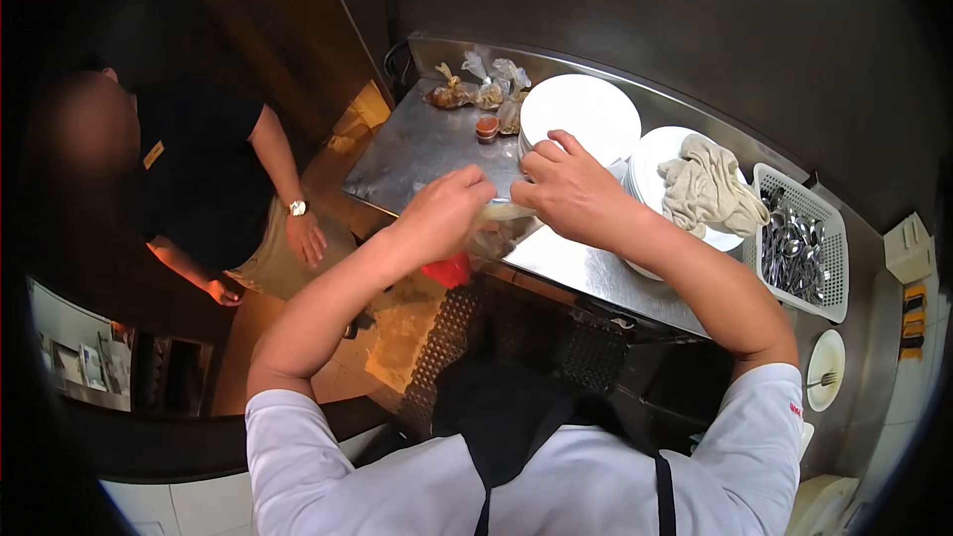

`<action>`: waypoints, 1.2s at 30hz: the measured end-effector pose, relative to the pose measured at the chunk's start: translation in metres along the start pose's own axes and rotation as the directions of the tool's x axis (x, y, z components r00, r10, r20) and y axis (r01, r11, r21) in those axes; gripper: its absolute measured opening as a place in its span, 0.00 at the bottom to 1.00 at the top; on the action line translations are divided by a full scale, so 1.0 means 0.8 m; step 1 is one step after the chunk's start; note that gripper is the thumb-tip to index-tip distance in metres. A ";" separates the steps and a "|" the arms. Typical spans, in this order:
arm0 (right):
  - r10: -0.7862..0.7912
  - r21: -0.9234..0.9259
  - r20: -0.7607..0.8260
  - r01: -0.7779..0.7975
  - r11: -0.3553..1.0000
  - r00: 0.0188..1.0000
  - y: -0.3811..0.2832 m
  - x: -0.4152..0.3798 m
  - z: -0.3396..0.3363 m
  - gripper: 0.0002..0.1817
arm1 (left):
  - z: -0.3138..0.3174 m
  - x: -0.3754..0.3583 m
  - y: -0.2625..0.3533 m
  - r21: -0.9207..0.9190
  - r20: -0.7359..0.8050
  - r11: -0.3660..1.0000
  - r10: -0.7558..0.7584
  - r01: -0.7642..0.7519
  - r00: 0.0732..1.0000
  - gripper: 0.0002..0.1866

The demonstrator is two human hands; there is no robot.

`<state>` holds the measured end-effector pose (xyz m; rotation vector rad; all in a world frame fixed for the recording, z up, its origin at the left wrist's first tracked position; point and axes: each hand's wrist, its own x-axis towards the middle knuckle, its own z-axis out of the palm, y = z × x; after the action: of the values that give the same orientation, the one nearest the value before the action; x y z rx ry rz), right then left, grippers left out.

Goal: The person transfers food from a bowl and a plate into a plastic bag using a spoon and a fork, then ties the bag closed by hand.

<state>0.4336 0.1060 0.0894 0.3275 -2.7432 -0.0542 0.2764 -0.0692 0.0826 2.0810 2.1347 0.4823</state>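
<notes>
Both hands are raised over the front edge of the steel counter (pixel 397 151). My left hand (pixel 449 206) pinches one side of a clear plastic bag (pixel 504 210), and my right hand (pixel 574 189) pinches its other side. The bag's lower part hangs between and below the hands, with something red (pixel 449 270) beside it. Just beyond my right hand stands a stack of white plates (pixel 581 109). A small cup of red sauce (pixel 486 129) and several tied bags of food (pixel 449 91) rest on the counter behind my hands.
A beige cloth (pixel 710 184) lies on a second plate stack (pixel 652 161). To its right, a white basket (pixel 842 268) holds cutlery. At the far right is a plate with a fork (pixel 825 369). Another person (pixel 199 159) stands at left, hands lowered.
</notes>
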 end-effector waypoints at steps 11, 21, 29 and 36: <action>-0.107 0.351 -0.152 0.155 0.924 0.983 -0.034 -0.046 -0.140 0.13 | -0.069 -0.035 0.078 0.106 -0.227 0.944 0.328 -0.312 0.917 0.11; 0.585 0.923 -0.350 0.162 0.349 0.732 -0.152 0.078 0.034 0.30 | -0.069 0.015 0.167 -0.079 -0.711 0.996 -0.034 -0.032 0.702 0.10; 0.505 0.481 -0.415 -0.289 0.828 0.757 -0.144 0.074 0.106 0.05 | 0.022 -0.044 -0.038 -0.225 -0.630 0.902 -0.423 0.369 0.651 0.11; 0.267 0.602 -0.084 -0.164 0.781 0.960 -0.090 0.081 0.078 0.08 | 0.051 -0.097 -0.050 -0.867 -0.225 0.477 -0.633 0.144 0.741 0.08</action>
<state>0.3675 0.0203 0.0490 0.1589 -2.5408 0.8707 0.2544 -0.1403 0.0211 0.8974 1.9025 1.7268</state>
